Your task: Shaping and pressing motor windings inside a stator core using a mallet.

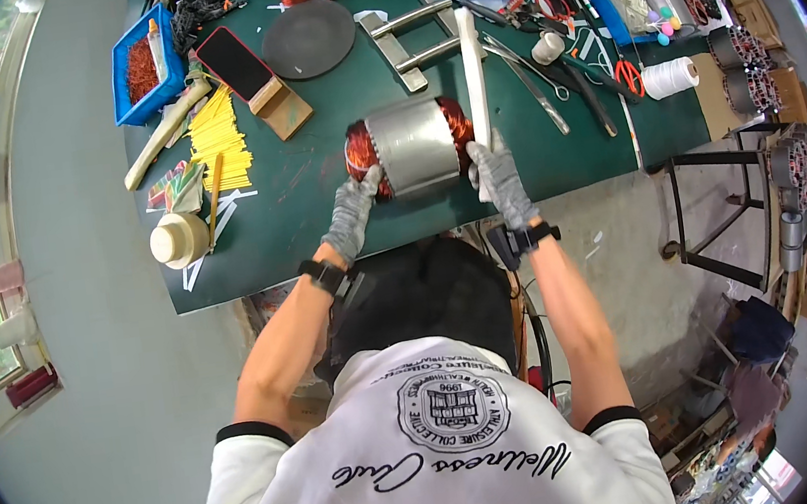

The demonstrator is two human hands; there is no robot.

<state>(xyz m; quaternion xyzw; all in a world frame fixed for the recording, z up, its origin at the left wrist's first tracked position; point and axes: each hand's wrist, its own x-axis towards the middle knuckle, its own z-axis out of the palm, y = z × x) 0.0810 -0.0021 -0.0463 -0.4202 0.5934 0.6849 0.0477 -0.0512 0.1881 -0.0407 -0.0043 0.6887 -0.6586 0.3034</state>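
A motor stator (416, 145) lies on its side near the table's front edge, its grey metal core between two bulging ends of copper windings. My left hand (353, 213), in a grey glove, grips the left winding end (359, 152) from the near side. At the other end, my gloved right hand (503, 179) is closed round the lower part of a long off-white stick (473, 72). That stick points away from me, close beside the right winding end (455, 125); whether they touch I cannot tell. The fingers of the right hand are partly hidden.
The green table (299, 219) carries a metal frame (413, 39), a black disc (309, 39), a phone (234, 63) on a wooden stand, yellow strips (221, 143) and a cream pot (178, 240). Rightward lie scissors (628, 78), long tweezers (535, 90) and a white thread spool (670, 78).
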